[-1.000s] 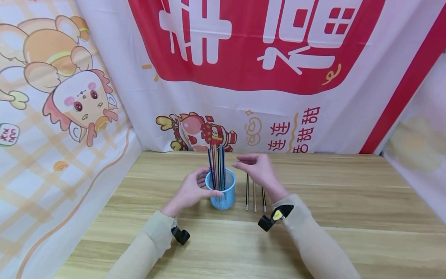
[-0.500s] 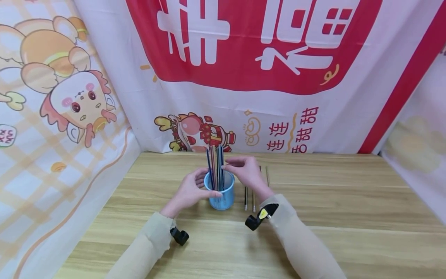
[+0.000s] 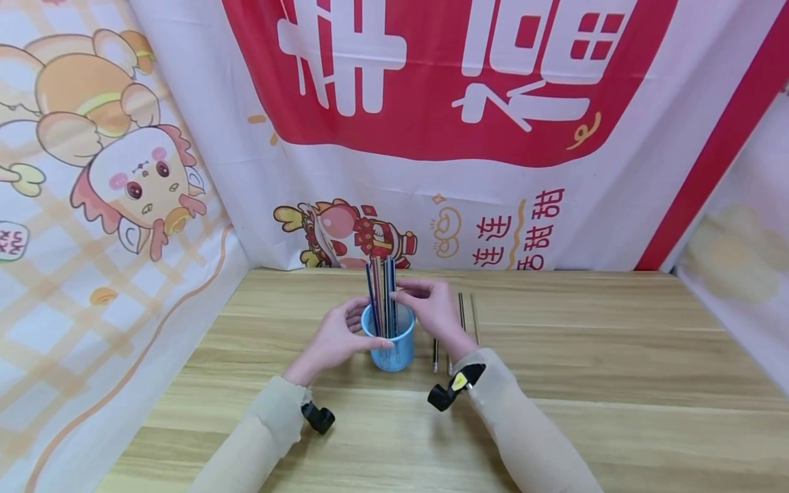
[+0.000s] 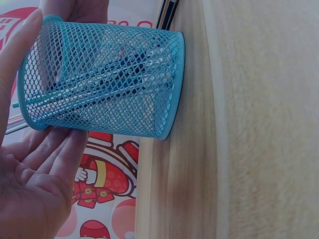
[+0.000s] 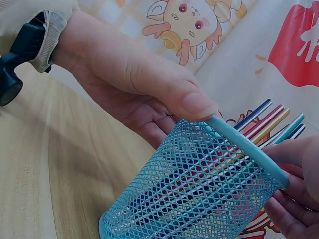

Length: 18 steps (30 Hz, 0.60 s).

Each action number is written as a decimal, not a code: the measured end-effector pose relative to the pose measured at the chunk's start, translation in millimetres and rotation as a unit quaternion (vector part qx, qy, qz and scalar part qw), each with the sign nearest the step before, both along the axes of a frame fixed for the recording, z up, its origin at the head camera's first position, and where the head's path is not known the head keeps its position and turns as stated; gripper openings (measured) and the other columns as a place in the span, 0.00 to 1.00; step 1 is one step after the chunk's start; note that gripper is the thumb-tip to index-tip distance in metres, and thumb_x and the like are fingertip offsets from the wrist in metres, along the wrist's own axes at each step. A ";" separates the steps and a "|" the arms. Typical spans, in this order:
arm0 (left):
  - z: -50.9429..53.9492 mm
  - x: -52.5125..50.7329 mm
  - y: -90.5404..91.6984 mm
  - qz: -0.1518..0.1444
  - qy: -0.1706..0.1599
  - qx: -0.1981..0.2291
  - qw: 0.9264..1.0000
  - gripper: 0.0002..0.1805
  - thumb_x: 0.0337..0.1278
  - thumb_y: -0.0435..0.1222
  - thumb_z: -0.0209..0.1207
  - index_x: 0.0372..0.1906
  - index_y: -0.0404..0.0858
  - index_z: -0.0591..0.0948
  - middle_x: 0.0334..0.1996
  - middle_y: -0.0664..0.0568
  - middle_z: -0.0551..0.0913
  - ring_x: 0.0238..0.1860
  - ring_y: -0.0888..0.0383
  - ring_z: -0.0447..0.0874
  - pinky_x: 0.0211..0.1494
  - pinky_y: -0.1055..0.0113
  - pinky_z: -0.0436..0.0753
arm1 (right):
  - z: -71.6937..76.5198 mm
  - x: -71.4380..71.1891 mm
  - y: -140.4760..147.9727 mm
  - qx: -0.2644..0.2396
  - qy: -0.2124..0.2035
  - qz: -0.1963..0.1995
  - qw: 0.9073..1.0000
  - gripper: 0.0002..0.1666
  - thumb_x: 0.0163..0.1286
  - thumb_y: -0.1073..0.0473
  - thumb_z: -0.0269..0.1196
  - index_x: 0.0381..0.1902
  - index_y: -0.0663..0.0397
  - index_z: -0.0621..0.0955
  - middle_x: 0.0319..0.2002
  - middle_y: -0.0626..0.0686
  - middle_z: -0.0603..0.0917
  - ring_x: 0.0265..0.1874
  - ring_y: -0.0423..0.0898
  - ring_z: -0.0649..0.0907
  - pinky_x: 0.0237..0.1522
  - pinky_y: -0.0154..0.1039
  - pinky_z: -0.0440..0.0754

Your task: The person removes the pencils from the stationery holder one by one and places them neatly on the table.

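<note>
A light-blue mesh cup (image 3: 394, 356) stands upright on the table, holding several pencils (image 3: 377, 291). My left hand (image 3: 333, 339) grips it from the left, thumb over the front of the rim and fingers around the back; the right wrist view shows this thumb on the rim of the cup (image 5: 189, 184). My right hand (image 3: 434, 308) is at the cup's right side, thumb and forefinger pinching at the pencils above the rim. In the right wrist view, the right thumb partly covers the teal and dark blue pencils (image 5: 291, 127); exactly which one is pinched is unclear.
Several black and tan pencils (image 3: 435, 356) lie on the wooden table (image 3: 585, 356) right of the cup, partly hidden under my right hand and wrist. A printed cloth (image 3: 431, 178) hangs behind the table's back edge, and another patterned cloth (image 3: 55, 287) stands along the left.
My right hand has moved left and slightly down, from beside the cup to the pencils in it. More of the pencils lying on the right shows. My left hand keeps its grip on the cup.
</note>
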<state>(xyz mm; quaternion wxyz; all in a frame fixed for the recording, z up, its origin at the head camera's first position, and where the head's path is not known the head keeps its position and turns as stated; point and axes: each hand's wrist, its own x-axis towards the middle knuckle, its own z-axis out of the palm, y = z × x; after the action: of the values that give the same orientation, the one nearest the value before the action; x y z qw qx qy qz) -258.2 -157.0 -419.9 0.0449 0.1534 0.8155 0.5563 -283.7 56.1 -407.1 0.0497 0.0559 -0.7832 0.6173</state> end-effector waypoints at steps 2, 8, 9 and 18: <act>-0.2 0.0 0.0 0.000 0.000 -0.001 1.000 0.45 0.44 0.38 0.81 0.70 0.38 0.72 0.64 0.45 0.78 0.64 0.49 0.77 0.68 0.54 0.75 | -0.5 -0.3 -0.6 0.002 -0.001 -0.004 1.000 0.16 0.64 0.52 0.75 0.49 0.44 0.89 0.40 0.45 0.89 0.44 0.44 0.87 0.51 0.45 0.85; -0.5 0.4 -0.1 0.002 0.000 -0.001 1.000 0.47 0.43 0.40 0.81 0.70 0.38 0.71 0.64 0.45 0.77 0.64 0.49 0.77 0.68 0.54 0.75 | -0.7 -0.4 -1.5 0.000 -0.001 -0.007 1.000 0.15 0.64 0.53 0.75 0.49 0.44 0.89 0.39 0.45 0.89 0.43 0.44 0.87 0.50 0.45 0.85; -0.5 0.5 -0.1 0.002 0.000 -0.001 1.000 0.47 0.43 0.40 0.81 0.70 0.38 0.71 0.64 0.45 0.77 0.64 0.49 0.77 0.68 0.54 0.75 | -0.5 -0.2 -1.6 -0.001 -0.001 -0.006 1.000 0.15 0.64 0.54 0.75 0.49 0.44 0.89 0.39 0.45 0.89 0.43 0.44 0.87 0.50 0.45 0.85; -1.8 -0.8 0.2 -0.003 0.004 0.004 1.000 0.46 0.44 0.39 0.81 0.70 0.38 0.72 0.64 0.44 0.78 0.64 0.48 0.77 0.69 0.53 0.74 | 3.1 -1.0 -0.5 -0.046 0.000 -0.009 0.999 0.16 0.64 0.55 0.75 0.49 0.46 0.89 0.40 0.47 0.89 0.43 0.45 0.86 0.52 0.44 0.84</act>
<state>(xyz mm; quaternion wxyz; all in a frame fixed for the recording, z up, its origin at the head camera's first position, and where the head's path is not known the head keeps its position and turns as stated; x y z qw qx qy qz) -259.1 -156.8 -421.7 0.0431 0.1579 0.8130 0.5588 -284.8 55.6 -404.0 0.0578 0.0471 -0.7541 0.6525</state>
